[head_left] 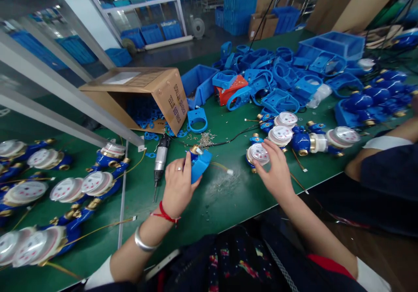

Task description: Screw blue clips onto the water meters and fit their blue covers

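Observation:
My left hand (178,183) is wrapped round a blue plastic housing (200,165), with a brass fitting showing at its top and a wire with a white plug trailing right. My right hand (276,170) has its thumb and fingers on either side of a round water meter (257,154) with a clear cover, which stands on the green table. Behind that meter are more meters (280,135) with blue bodies. An electric screwdriver (160,159) lies left of my left hand. Small screws (206,139) are heaped just behind the held housing.
A cardboard box (178,100) lies on its side, holding blue parts. Blue plastic rings (277,100) are piled at the back, beside a blue bin (342,45). Several meters (98,183) stand at the left, near a slanted metal frame (81,83). Another person's arm (385,148) is at the right.

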Action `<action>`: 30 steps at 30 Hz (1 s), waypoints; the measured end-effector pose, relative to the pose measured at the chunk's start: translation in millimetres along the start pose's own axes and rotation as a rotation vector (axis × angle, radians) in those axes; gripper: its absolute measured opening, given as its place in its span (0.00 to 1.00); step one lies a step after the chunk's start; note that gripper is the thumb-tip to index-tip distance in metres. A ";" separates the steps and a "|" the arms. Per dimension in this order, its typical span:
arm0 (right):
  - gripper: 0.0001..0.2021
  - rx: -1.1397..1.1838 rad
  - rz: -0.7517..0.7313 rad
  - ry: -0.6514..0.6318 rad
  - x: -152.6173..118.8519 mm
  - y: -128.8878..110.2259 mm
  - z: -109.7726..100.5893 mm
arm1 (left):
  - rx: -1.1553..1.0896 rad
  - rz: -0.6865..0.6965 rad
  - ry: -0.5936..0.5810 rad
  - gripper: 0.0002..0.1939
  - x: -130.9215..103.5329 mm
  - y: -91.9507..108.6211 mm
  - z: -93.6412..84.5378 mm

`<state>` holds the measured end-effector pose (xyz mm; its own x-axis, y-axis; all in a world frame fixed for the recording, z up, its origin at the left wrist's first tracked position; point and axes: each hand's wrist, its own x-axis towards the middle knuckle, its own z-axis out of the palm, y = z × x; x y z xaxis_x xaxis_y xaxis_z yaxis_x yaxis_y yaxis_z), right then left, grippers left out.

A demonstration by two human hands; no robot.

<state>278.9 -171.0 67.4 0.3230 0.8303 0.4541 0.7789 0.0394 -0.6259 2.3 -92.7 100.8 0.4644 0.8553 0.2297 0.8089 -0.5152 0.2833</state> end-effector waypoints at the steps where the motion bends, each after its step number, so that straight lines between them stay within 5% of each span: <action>1: 0.30 -0.058 -0.004 -0.013 5.8 8.9 1.2 | 0.128 0.035 0.019 0.38 -0.4 -4.0 -0.3; 5: 0.37 -0.105 0.011 -0.093 15.8 33.7 16.1 | 0.409 0.074 -0.021 0.29 -4.3 -11.7 15.9; 10: 0.36 -0.086 0.042 -0.120 8.0 33.0 20.1 | 0.414 0.068 -0.099 0.30 -10.7 1.7 36.0; 16: 0.34 -0.032 0.004 -0.176 -15.3 13.8 19.1 | 0.479 0.032 -0.251 0.28 8.2 15.8 22.6; 19: 0.34 0.011 -0.053 -0.163 -25.9 1.7 14.5 | 0.410 0.043 -0.362 0.28 46.1 10.0 2.6; 22: 0.27 0.065 -0.005 -0.094 -36.0 -5.2 -2.3 | 0.299 0.007 -0.380 0.17 107.4 -0.2 -2.7; 25: 0.10 0.171 0.224 -0.082 -49.1 1.4 -21.9 | 0.259 -0.021 -0.377 0.15 171.7 -4.8 19.6; 30: 0.15 0.476 0.668 -0.135 -63.6 33.9 -24.7 | 0.143 -0.156 -0.378 0.18 228.0 5.6 70.8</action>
<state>298.0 -236.1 33.0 0.5464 0.8202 -0.1694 0.1255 -0.2801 -0.9517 138.2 103.2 88.8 0.4104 0.8959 -0.1701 0.9093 -0.3881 0.1500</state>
